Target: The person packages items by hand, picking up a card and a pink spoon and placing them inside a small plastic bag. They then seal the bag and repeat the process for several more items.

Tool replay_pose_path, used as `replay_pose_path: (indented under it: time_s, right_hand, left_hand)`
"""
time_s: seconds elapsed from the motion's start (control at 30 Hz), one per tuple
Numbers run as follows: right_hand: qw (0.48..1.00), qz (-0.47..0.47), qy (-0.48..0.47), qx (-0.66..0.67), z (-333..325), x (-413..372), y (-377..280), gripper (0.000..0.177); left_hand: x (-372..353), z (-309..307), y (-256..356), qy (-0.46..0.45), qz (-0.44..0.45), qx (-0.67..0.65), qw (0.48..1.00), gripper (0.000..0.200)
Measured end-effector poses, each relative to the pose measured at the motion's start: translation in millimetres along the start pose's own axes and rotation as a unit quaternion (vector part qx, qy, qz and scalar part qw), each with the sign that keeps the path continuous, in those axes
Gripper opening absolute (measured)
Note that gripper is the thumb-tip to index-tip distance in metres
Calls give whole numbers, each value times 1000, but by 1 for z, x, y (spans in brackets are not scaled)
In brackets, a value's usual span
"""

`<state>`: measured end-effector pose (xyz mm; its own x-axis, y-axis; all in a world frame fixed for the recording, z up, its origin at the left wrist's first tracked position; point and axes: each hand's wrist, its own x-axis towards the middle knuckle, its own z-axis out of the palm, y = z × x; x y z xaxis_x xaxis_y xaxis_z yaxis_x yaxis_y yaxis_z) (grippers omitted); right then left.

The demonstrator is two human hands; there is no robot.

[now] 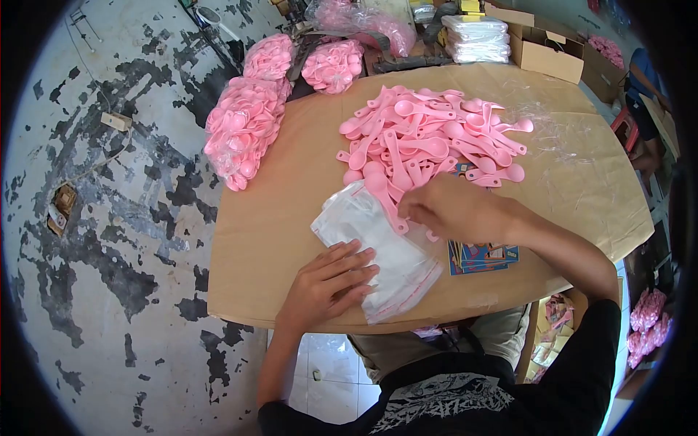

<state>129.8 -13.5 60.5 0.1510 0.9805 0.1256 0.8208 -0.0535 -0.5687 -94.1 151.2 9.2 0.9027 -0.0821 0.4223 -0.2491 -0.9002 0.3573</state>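
My left hand (331, 283) lies with its fingers spread on a stack of clear plastic bags (378, 247) with red lines near their edges. My right hand (454, 207) is curled, its fingers bent down at the upper right of the bags. What it pinches, if anything, is hidden. A pink spoon (384, 195) lies close to its fingertips, over the top of the bags. Beyond is a heap of pink plastic spoons (429, 134). Below my right wrist sits a small stack of blue printed cards (483, 256), and another bit of blue card shows at the heap's edge.
Bulging bags of pink spoons (246, 127) line the table's left edge, with another bag (333, 65) at the back. White packets (476, 40) and a cardboard box (551, 54) stand behind the brown-covered table (269, 240). Another person (643, 80) is at the far right.
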Motion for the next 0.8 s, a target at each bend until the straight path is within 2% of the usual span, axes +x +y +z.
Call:
replay_pose_path:
  time_s: [0.1,0.2,0.3,0.43,0.53,0.57,0.63,0.67,0.7,0.73,0.77,0.8]
  right_hand:
    - [997,-1,37,71,-14,-4,10,28]
    - [996,23,-39,81,-18,-11,6,33]
    - [999,7,-20,-33,4,-11,6,26]
    - [999,-26,-4,37,6,-3,17,26]
    - [982,-82,145,86,-7,-5,20,18]
    - [980,-67,148,115,-14,-10,17,15]
    - [972,-32,157,171,-32,-23,0,11]
    - [960,-82,182,196,-27,-24,1,13]
    - [967,-83,157,183,-26,-27,-6,13]
    - [973,-84,128,171,-28,-30,-17,13]
    - [979,-88,100,157,-28,-33,-25,13]
    - [972,-95,105,185,-22,-32,-24,18]
  left_hand:
    - [0,-1,0,-2,-3,1,1000,27]
    - [1,-1,1,-4,-1,5,1000,27]
    - [3,2,0,-4,6,10,1000,27]
    - [-1,4,0,5,-1,21,1000,28]
    - [-2,1,2,-3,5,47,999,29]
    - [1,0,3,-8,13,59,998,29]
    - [19,-7,18,6,9,-18,1000,35]
    - [28,-8,25,14,4,-59,998,40]
    - [34,-1,30,31,-63,-212,975,44]
    - [41,9,36,49,-131,-359,923,48]
    - [52,19,44,68,-193,-494,845,52]
    - [75,22,53,110,-248,-531,803,50]
